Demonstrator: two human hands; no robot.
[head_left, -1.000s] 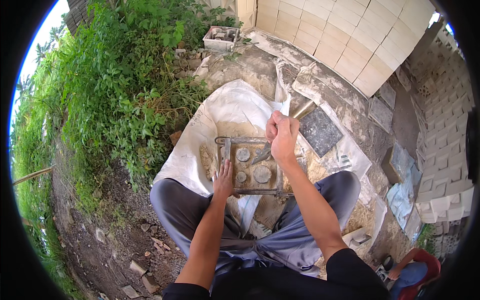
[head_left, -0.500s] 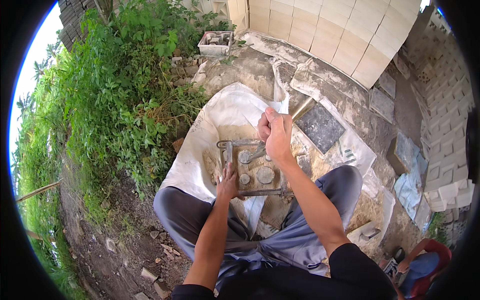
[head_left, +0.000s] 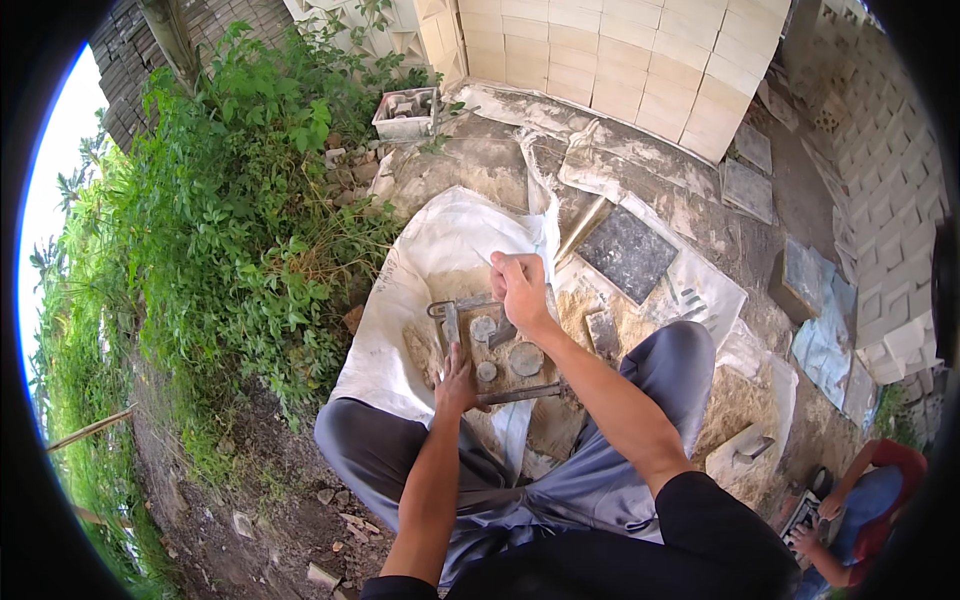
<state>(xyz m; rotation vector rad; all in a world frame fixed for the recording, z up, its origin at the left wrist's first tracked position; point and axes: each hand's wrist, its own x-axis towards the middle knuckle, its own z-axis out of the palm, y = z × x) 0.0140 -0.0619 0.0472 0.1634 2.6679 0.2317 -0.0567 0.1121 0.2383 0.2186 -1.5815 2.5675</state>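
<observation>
A rectangular metal mould frame (head_left: pixel 515 395) lies on the sandy sheet between my knees. Inside it are several round grey pieces (head_left: pixel 526 359) of different sizes, surrounded by tan powder. My left hand (head_left: pixel 457 385) holds the frame's left bar near its near corner, fingers along the bar and thumb to the right. Above the frame's far right part, my right hand (head_left: pixel 522 295) is closed round a trowel-like tool whose flat grey blade (head_left: pixel 503 332) points down among the round pieces. Its handle is mostly hidden in my fist.
A white sack sheet (head_left: pixel 385 340) spreads beneath, with a dark square slab (head_left: pixel 628 254) at its far right. A small grey block (head_left: pixel 602 333) sits right of the frame. A metal float (head_left: pixel 745 448) lies near right. Another person (head_left: pixel 865 515) works at lower right. Plants (head_left: pixel 230 230) crowd the left.
My right hand has come lower and slightly left, bringing the blade down among the round pieces. My left hand stays on the frame. The whole view has shifted a little.
</observation>
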